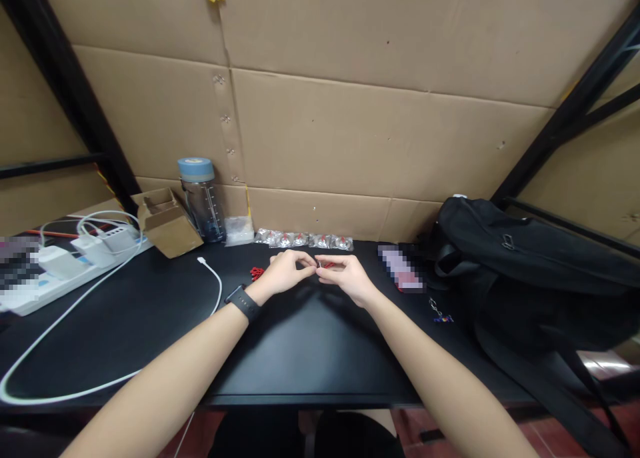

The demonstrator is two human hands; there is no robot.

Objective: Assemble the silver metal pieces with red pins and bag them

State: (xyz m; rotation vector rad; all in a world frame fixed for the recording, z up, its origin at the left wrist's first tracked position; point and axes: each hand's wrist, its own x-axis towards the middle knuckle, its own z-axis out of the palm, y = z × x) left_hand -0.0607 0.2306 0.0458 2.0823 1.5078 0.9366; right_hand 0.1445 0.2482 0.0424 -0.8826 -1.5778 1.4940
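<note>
Over the middle of the black table, my left hand point(289, 271) and my right hand point(346, 278) meet at the fingertips. Both are closed in a pinch around something small, with a thin pale bit showing at the right fingertips; it is too small to name. A bunch of red pieces point(257, 273) lies just left of my left hand, partly behind it. Some red also shows behind the right fingers. Beyond the hands, a row of clear packets point(300, 239) with silvery and red contents lies near the cardboard wall.
A power strip point(55, 279) with chargers, a white cable point(75, 310), an open cardboard box point(173, 228), a bottle point(203, 201) and a clear bag point(239, 231) are at left. A blurred-out item point(401, 269), a keychain point(440, 311) and a black backpack point(530, 278) are at right.
</note>
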